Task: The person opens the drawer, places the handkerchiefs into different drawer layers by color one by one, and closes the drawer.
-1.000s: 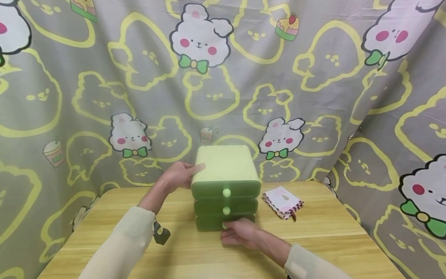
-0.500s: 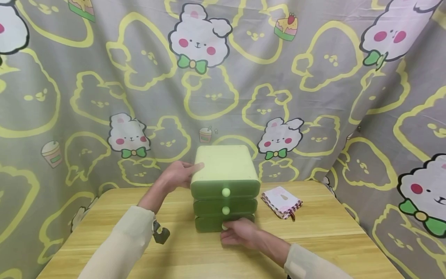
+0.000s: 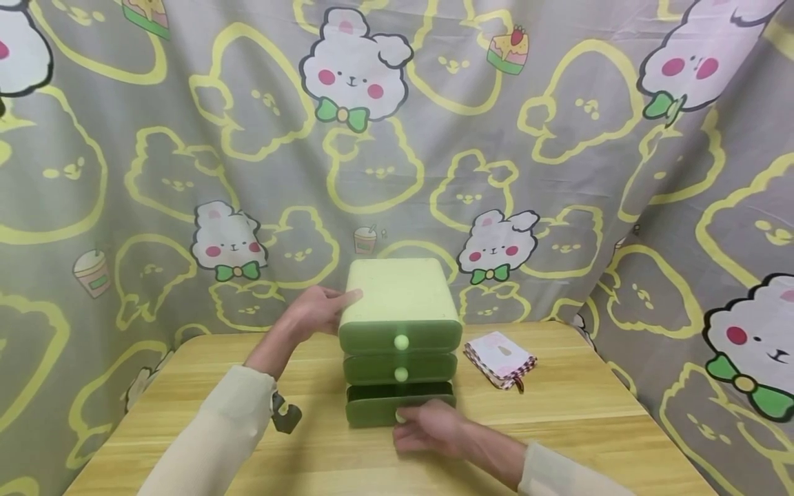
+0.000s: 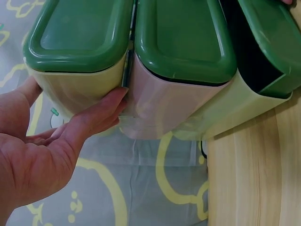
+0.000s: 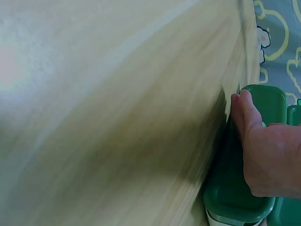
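Note:
A three-tier drawer cabinet point(image 3: 400, 289) with a pale yellow top and green drawer fronts stands on the table. My left hand point(image 3: 316, 310) grips its upper left side, thumb on the top. In the left wrist view, the fingers point(image 4: 101, 113) reach under the top tier at the gap above the middle one. At the bottom drawer point(image 3: 369, 415), my right hand point(image 3: 434, 430) pinches the round knob point(image 3: 400, 415). That drawer stands partly pulled out, its dark inside showing; the upper two are closed. The right wrist view shows the right hand against the green front, hiding most of the knob.
A folded white cloth point(image 3: 499, 355) with a checkered edge lies right of the cabinet on the wooden table point(image 3: 335, 461). Behind and around hangs a grey curtain point(image 3: 279, 186) with cartoon prints. A dark object point(image 3: 287, 415) is by the left sleeve.
The bottom drawer has slid out toward me, with my right hand moving along on its knob. My left hand has stayed on the cabinet's upper left side.

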`<action>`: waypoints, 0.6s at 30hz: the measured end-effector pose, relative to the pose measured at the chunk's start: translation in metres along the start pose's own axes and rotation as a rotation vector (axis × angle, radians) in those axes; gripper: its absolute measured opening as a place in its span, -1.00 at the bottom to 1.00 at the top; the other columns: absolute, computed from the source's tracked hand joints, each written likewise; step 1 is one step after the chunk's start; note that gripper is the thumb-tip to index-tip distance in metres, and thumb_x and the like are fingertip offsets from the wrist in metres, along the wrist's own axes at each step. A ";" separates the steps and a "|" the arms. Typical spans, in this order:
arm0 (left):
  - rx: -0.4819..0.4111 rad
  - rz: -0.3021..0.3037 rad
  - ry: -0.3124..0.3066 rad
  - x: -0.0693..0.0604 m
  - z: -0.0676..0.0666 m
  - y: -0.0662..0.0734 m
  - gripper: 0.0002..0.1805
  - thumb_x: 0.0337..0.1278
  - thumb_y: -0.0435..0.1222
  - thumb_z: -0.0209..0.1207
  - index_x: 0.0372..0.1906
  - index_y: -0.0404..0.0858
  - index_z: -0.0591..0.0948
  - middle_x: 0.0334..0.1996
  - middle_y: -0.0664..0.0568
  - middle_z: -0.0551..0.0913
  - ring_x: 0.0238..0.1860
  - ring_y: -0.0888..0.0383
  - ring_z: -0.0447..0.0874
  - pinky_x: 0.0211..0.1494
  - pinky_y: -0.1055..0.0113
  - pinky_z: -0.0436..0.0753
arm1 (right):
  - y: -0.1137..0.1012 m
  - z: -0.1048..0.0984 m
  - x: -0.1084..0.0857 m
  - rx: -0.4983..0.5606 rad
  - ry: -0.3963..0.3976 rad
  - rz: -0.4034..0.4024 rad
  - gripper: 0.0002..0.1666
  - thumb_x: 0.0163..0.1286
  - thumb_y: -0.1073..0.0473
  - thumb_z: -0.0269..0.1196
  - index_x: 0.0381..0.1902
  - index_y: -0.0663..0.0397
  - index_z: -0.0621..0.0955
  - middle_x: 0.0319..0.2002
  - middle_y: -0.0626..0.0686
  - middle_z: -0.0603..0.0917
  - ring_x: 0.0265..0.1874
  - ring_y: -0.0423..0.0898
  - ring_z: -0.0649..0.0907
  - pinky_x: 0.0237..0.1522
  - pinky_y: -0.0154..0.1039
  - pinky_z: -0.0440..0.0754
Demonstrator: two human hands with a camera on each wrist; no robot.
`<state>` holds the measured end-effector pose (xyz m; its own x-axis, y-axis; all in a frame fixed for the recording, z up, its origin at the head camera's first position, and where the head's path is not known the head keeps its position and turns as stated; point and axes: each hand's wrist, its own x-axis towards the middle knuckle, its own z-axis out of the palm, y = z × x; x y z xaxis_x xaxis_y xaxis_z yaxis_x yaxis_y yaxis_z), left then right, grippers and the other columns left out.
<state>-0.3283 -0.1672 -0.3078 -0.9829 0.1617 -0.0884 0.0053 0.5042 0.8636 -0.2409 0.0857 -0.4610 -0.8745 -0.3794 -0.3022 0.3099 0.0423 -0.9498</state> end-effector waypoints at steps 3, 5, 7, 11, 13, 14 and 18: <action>0.021 0.006 -0.005 0.000 0.000 -0.001 -0.21 0.26 0.23 0.22 0.27 -0.35 0.59 0.02 -0.25 0.75 -0.18 0.02 0.81 0.13 0.03 0.73 | 0.002 0.002 -0.004 0.004 0.006 0.000 -0.58 0.51 0.24 0.16 0.08 0.59 0.50 -0.13 0.40 0.71 -0.12 0.25 0.76 0.00 0.01 0.78; 0.038 0.009 -0.012 0.000 0.000 -0.001 -0.21 0.27 0.24 0.21 0.27 -0.35 0.59 0.00 -0.23 0.75 -0.17 0.03 0.81 0.15 0.02 0.72 | 0.003 0.003 -0.006 0.008 0.013 -0.001 -0.59 0.51 0.25 0.16 0.07 0.60 0.49 -0.14 0.40 0.72 -0.11 0.27 0.76 -0.01 0.00 0.78; 0.045 0.008 -0.018 0.001 -0.001 -0.001 -0.21 0.28 0.24 0.20 0.28 -0.34 0.59 -0.01 -0.22 0.76 -0.17 0.03 0.81 0.16 0.03 0.71 | 0.004 0.004 -0.008 0.008 0.016 -0.003 -0.59 0.51 0.26 0.15 0.07 0.61 0.49 -0.15 0.40 0.72 -0.11 0.28 0.77 -0.01 -0.02 0.78; 0.063 0.005 -0.018 0.000 -0.001 -0.001 -0.20 0.28 0.25 0.18 0.29 -0.34 0.58 -0.03 -0.19 0.77 -0.18 0.03 0.80 0.13 0.04 0.73 | 0.005 0.006 -0.013 0.013 0.016 -0.004 -0.59 0.50 0.28 0.16 0.07 0.61 0.48 -0.16 0.39 0.73 -0.12 0.27 0.77 -0.02 -0.03 0.79; 0.077 0.003 -0.019 0.000 -0.001 0.000 -0.19 0.28 0.27 0.17 0.29 -0.34 0.58 -0.05 -0.17 0.77 -0.17 0.04 0.80 0.12 0.05 0.73 | 0.006 0.007 -0.017 0.016 0.020 -0.006 -0.60 0.49 0.28 0.16 0.06 0.62 0.48 -0.17 0.38 0.73 -0.13 0.26 0.77 -0.03 -0.04 0.79; 0.084 0.002 -0.021 0.000 0.000 0.000 -0.18 0.28 0.28 0.17 0.29 -0.34 0.58 -0.05 -0.16 0.78 -0.17 0.05 0.79 0.12 0.04 0.72 | 0.007 0.008 -0.018 0.016 0.022 -0.007 -0.59 0.49 0.28 0.16 0.06 0.63 0.48 -0.18 0.38 0.73 -0.14 0.26 0.78 -0.04 -0.04 0.79; 0.093 -0.006 -0.027 -0.001 0.000 0.000 -0.15 0.27 0.30 0.16 0.30 -0.35 0.56 -0.05 -0.14 0.77 -0.16 0.05 0.79 0.20 0.00 0.68 | 0.010 0.010 -0.023 0.014 0.032 -0.011 -0.60 0.48 0.28 0.17 0.02 0.65 0.50 -0.21 0.37 0.74 -0.17 0.24 0.79 -0.06 -0.06 0.80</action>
<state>-0.3270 -0.1674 -0.3076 -0.9775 0.1811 -0.1079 0.0181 0.5818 0.8132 -0.2137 0.0855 -0.4624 -0.8892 -0.3502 -0.2944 0.3052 0.0254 -0.9519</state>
